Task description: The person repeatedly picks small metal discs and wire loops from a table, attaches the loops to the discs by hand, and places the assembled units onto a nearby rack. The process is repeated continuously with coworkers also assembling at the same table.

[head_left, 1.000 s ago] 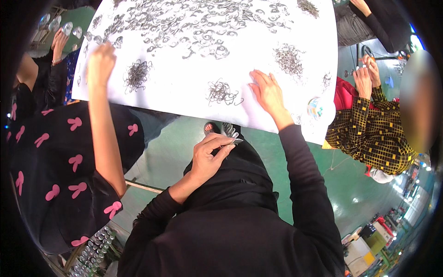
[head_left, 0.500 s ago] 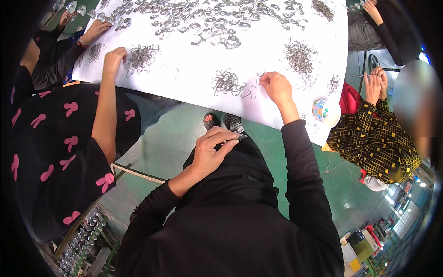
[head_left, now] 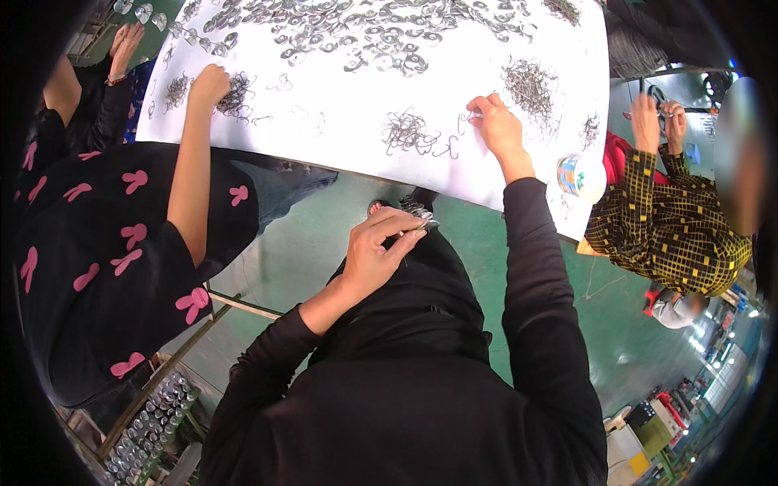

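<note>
The left hand (head_left: 378, 247) is held in front of the dark trousers, short of the worktop (head_left: 348, 138), with its thumb and fingers pinched on a small metal piece (head_left: 428, 224). The right hand (head_left: 498, 130) is over the worktop, fingers bent and drawn in narrow. A wire hook (head_left: 463, 123) lies at its fingertips; whether they grip it cannot be told.

A loose heap of hooks (head_left: 407, 132) is to the left of the right hand, near the front edge, and a larger hook pile (head_left: 528, 89) is beyond it to the right. Shiny metal discs (head_left: 348, 28) are spread across the far part of the worktop.

The one container on the worktop in clear sight is a round tub (head_left: 570, 175) near the right edge, printed in colour around its side. Its top shows white, and whether that is a lid or the inside is unclear. At lower left, a rack (head_left: 130, 415) carries many round shiny pieces (head_left: 154, 425) set in rows. Boxes (head_left: 632, 449) at lower right are too small to show their contents.

On the left, a co-worker's hand (head_left: 211, 85) reaches to another hook heap (head_left: 235, 95).
</note>
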A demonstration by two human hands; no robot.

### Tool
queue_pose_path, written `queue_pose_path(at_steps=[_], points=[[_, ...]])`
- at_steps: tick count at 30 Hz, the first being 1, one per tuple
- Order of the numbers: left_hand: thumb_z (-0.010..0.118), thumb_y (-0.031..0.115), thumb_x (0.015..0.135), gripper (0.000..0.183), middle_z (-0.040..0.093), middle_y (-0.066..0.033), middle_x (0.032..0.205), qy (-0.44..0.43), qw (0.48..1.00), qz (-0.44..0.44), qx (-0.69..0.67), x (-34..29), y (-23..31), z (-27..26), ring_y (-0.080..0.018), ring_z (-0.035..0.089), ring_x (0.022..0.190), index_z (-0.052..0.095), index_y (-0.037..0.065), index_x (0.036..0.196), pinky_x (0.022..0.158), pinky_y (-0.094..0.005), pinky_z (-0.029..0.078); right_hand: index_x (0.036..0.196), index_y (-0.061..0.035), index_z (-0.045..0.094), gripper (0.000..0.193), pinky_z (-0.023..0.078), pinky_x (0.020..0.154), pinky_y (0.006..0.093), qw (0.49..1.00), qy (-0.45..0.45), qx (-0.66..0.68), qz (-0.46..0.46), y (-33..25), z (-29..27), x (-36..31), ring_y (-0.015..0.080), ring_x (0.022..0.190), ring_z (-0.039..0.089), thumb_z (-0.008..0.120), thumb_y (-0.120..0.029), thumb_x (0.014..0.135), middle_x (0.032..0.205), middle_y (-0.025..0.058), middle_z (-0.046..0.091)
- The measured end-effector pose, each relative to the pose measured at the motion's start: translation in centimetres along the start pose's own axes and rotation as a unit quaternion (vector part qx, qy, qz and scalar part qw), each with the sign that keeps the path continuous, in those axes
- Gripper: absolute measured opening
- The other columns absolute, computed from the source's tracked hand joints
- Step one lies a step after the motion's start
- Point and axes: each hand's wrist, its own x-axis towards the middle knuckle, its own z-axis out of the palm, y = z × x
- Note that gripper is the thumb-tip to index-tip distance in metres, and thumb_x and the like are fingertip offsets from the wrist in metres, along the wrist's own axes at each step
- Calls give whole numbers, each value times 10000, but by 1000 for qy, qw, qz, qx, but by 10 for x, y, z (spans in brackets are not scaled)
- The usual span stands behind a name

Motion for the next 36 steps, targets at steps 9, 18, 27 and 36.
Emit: queue_pose_path(at_steps=[9,18,27,36], points=[[682,13,767,155,652,-91,868,4,1000,-7,-18,-6,-3,-5,-141,600,713,677,13,922,640,-246,473,843,-126,643,146,489,726,390,988,-47,-49,136,-26,10,-7,260,848,625,666,-252,773,931,71,598],[679,20,764,142,658,-75,839,-2,1000,-6,-22,-6,1,-12,-122,571,668,669,5,904,605,-239,454,905,-34,600,156,491,676,315,926,-133,292,200,-26,7,-19,187,764,618,598,-182,856,865,78,612],[683,41,775,131,677,-69,853,8,999,19,-35,-4,-10,-16,-144,618,719,680,31,906,589,-250,478,907,-28,591,105,411,560,218,674,-96,691,244,-115,-83,-123,83,622,513,594,-129,878,803,32,586],[700,36,752,141,679,-60,837,13,999,28,-19,3,-9,-23,-158,615,732,684,39,892,615,-263,485,844,-21,637,35,373,659,187,703,5,662,260,-153,-63,-159,59,785,482,642,-49,823,876,-14,528]])
